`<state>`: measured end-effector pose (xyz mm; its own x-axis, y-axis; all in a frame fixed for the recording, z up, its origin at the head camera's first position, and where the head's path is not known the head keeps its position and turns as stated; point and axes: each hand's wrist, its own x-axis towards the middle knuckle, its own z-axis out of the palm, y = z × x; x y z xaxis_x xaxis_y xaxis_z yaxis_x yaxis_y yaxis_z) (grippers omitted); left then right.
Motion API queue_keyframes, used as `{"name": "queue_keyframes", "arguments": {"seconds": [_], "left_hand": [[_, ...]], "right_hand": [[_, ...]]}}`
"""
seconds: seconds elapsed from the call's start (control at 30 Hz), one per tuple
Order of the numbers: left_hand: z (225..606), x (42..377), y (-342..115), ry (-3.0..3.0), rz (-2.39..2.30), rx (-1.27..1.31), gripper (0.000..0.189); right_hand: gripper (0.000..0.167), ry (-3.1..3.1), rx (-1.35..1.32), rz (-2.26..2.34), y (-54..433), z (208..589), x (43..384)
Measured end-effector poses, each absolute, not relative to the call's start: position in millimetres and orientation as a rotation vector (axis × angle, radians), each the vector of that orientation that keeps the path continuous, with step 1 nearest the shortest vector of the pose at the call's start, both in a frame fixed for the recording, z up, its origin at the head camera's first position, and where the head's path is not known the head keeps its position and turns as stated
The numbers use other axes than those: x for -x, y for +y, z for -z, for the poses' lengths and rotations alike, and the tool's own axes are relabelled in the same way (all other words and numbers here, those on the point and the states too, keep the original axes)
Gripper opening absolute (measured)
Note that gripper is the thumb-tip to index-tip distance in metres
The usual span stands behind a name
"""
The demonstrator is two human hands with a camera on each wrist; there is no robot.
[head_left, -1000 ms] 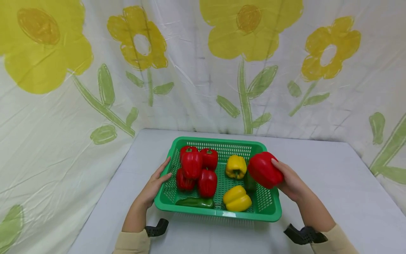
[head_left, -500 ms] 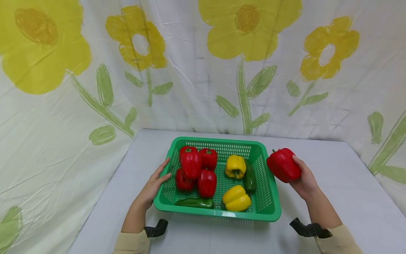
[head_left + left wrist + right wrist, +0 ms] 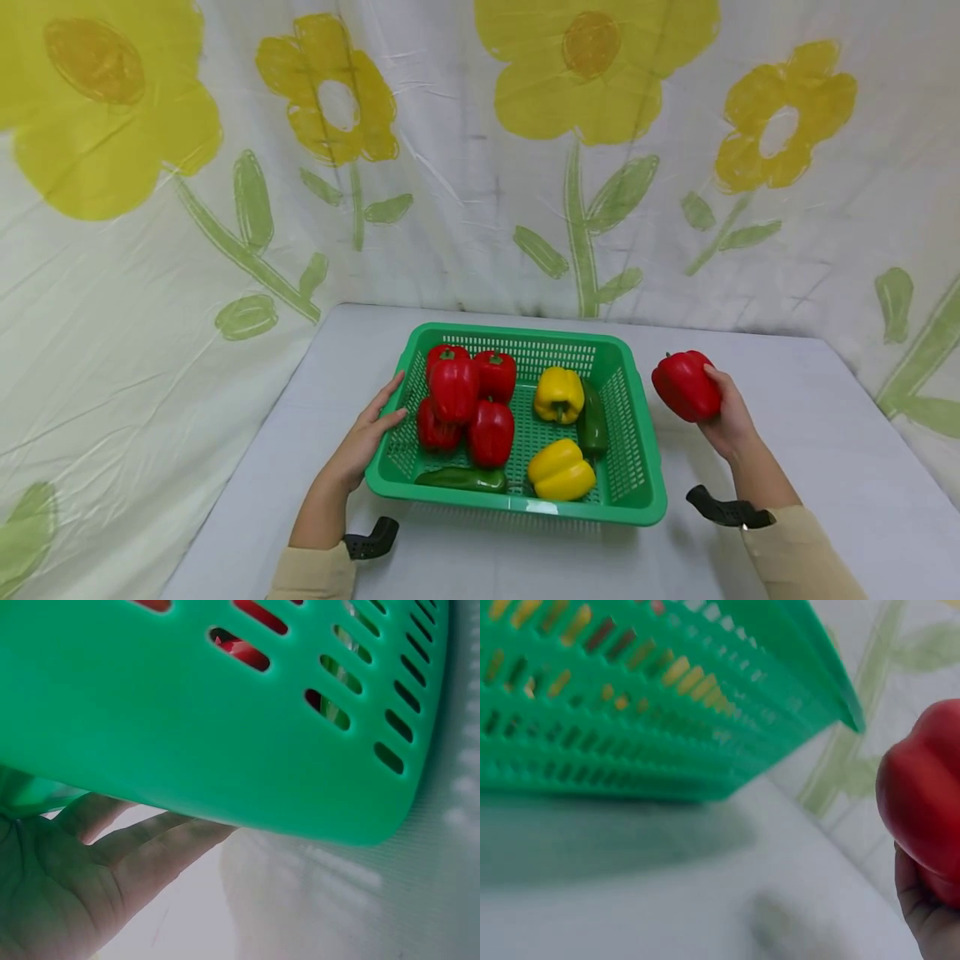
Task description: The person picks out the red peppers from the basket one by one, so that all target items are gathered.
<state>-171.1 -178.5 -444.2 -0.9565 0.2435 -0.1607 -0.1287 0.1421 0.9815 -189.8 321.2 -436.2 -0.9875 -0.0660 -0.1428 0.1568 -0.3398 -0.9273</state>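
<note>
My right hand (image 3: 729, 425) grips a red bell pepper (image 3: 686, 386) above the table, to the right of the green basket (image 3: 525, 502). In the right wrist view the red pepper (image 3: 926, 787) hides most of the fingers. My left hand (image 3: 367, 437) rests at the basket's left rim with its fingers straight. The left wrist view shows these fingers (image 3: 161, 851) extended against the basket, their tips hidden behind it. Inside the basket, several red bell peppers (image 3: 454, 392) are piled at the left. Two yellow bell peppers (image 3: 561, 471) and two long green vegetables (image 3: 461, 478) lie around them.
The basket stands on a white-covered table (image 3: 465, 558). Behind it hangs a white cloth (image 3: 450, 250) printed with yellow flowers. Black wrist straps (image 3: 727, 508) sit on both forearms.
My right hand has carried the red bell pepper from over the basket's right side out beyond its right rim, uncovering a green vegetable. The left hand has stayed at the rim.
</note>
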Motion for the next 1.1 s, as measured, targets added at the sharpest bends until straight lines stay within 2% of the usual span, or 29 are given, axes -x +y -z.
{"name": "queue_keyframes", "arguments": {"seconds": [0.13,0.37,0.67,0.83,1.1], "left_hand": [[444,171,-178,2.140,-1.891,-0.099,0.055],[445,171,-177,2.145,-1.885,-0.106,0.055],[446,171,-179,2.142,-1.895,-0.108,0.055],[446,171,-178,2.145,-1.886,-0.100,0.055],[445,171,-178,2.155,-1.883,-0.088,0.055]], "right_hand": [[0.024,1.783,-0.261,2.422,327,440,199],[0.050,1.775,-0.426,2.431,338,450,210],[0.074,1.765,-0.691,2.415,340,463,227],[0.081,1.884,-0.850,2.291,337,471,233],[0.085,1.936,-0.900,2.278,334,473,238]]}}
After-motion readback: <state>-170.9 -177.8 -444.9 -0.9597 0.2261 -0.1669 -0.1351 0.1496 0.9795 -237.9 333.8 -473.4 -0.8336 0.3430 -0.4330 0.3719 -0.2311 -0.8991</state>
